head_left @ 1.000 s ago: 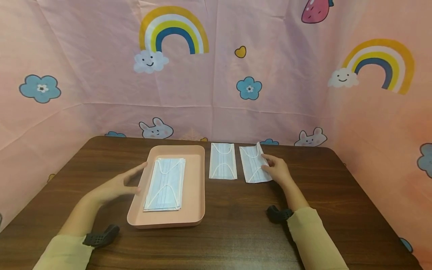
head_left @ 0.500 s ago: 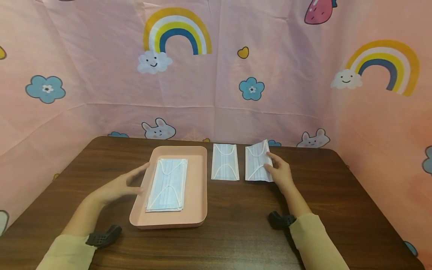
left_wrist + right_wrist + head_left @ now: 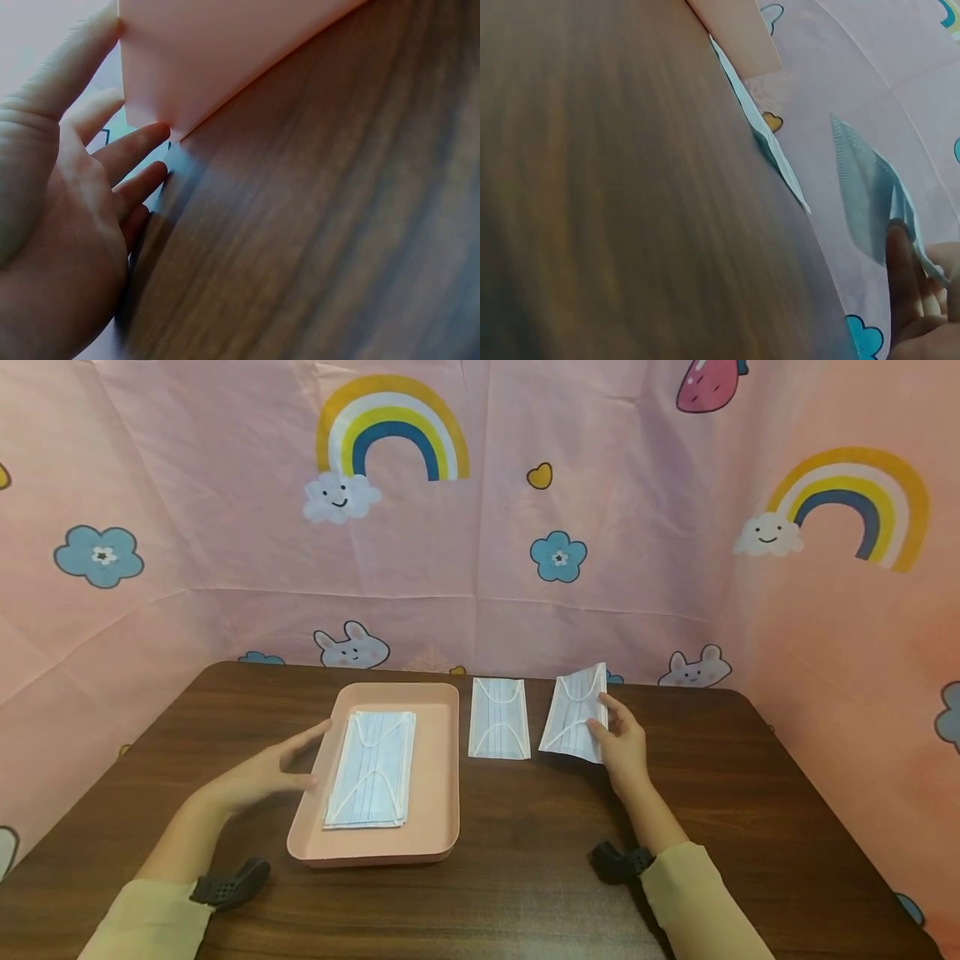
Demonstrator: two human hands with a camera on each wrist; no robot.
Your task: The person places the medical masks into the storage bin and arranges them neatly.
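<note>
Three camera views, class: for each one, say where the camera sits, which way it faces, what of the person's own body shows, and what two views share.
Head: worn on the head, facing forward and down at the table; both forearms, left hand at the pink tray, right hand pinching a face mask.
Left wrist: low beside the left hand, facing the tray's wall; palm and fingers show.
Right wrist: low, facing along the table edge; only fingertips on the mask show.
Shared: head and right wrist both show the held mask.
</note>
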